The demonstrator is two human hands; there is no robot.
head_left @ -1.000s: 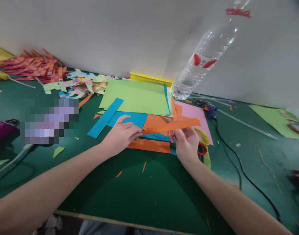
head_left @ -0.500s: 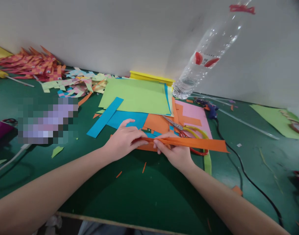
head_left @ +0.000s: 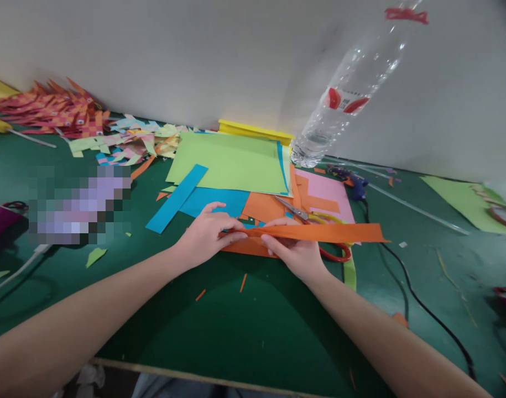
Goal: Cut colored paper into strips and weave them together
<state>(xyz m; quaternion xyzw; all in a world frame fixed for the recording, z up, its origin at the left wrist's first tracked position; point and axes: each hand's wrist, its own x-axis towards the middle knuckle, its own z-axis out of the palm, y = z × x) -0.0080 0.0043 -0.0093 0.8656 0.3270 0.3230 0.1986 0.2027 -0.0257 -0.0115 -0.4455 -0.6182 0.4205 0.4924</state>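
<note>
Head view: I am looking forward and down at a green bench (head_left: 219, 331), both my arms reaching in from its near edge.
Orange strip: a long, flat, bright orange paper strip (head_left: 344, 233) is spanning my two grips above the bench, its wide free end sticking out past my right.
Left grip: my left grip (head_left: 206, 237) is pinching the strip's left end, thumb and fingers closing together with only paper between; the index finger is standing raised.
Right grip: my right grip (head_left: 300, 254) is holding the strip just beside the left, thumb pressing on the near side, fingers partly hiding behind the paper.
Paper feel: I am judging it light, thin and springy, prone to creasing or tearing; the narrow pinched part is seeming the surest place to hold, the loose end too floppy for steering.
Beneath: a second flat orange paper piece (head_left: 250, 247) is lying under my grips.
Scissors: metal scissors with red and yellow handles (head_left: 298, 212) are lying partly behind the strip.
Further off: a straight blue paper strip (head_left: 176, 199) is overlapping light green paper sheets (head_left: 231, 160), while a clear plastic bottle (head_left: 339, 94) is standing behind, appearing tilted.
</note>
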